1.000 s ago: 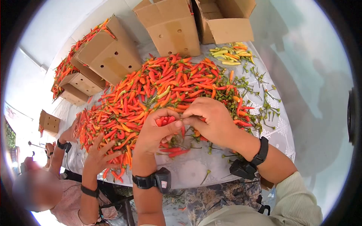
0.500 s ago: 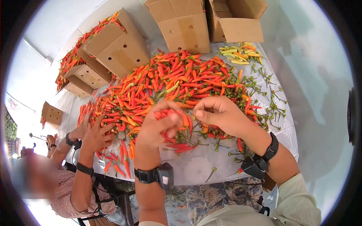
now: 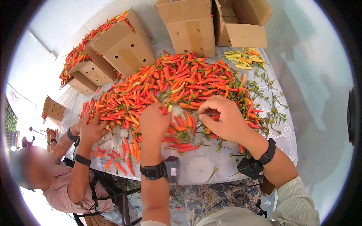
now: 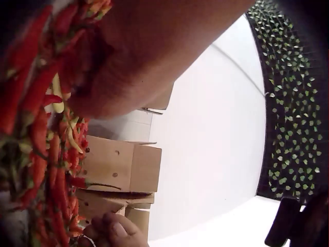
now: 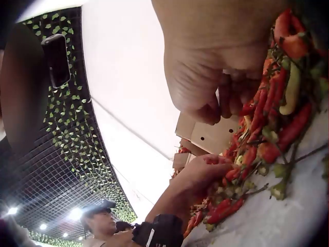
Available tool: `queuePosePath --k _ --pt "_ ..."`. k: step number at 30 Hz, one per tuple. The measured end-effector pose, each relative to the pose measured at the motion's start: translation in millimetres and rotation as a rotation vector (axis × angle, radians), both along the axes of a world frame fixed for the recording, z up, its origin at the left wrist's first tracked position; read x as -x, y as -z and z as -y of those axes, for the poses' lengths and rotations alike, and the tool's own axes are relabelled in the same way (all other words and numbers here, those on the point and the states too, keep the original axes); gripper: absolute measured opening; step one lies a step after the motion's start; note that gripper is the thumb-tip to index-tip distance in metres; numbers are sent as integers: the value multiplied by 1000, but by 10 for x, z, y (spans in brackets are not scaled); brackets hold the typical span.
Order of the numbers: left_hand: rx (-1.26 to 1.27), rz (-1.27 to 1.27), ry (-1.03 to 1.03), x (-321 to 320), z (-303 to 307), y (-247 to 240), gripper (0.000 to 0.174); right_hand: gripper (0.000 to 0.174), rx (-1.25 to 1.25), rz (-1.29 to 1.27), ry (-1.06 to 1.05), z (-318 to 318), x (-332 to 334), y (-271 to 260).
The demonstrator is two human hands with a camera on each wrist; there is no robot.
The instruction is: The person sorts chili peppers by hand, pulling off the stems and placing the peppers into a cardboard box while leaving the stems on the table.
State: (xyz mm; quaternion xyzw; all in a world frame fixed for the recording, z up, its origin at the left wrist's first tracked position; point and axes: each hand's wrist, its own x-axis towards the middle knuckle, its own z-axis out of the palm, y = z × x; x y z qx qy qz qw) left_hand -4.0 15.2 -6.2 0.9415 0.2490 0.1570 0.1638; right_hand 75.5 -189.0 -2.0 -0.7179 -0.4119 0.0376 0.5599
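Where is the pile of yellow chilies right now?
In the head view, the yellow chili pile lies toward the upper right, just below the rightmost cardboard box.

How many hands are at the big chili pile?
4: wearer's left hand in the middle, right hand to its right, neighbour's near hand and far hand at left. Others may be hidden.

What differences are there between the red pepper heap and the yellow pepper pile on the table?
The red heap is mostly red and orange; the yellow pile is mostly yellow, with some orange. The red heap is far larger than the yellow pile. Both lie on the same table.
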Motion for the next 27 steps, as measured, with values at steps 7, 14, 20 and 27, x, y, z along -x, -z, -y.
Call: queuePosePath --k 7,14,20,27 --pt "-1 57 64 -12 13 8 28 10 16 7 -6 -13 5 14" --pt "1142 245 240 24 194 -238 16 18 28 39 69 -18 -37 39" --pt "1383 88 396 40 288 -219 21 26 -102 -422 -41 -41 -51 39" --pt "1350 -9 443 36 356 -215 22 19 -130 -651 -171 -5 -52 -3"
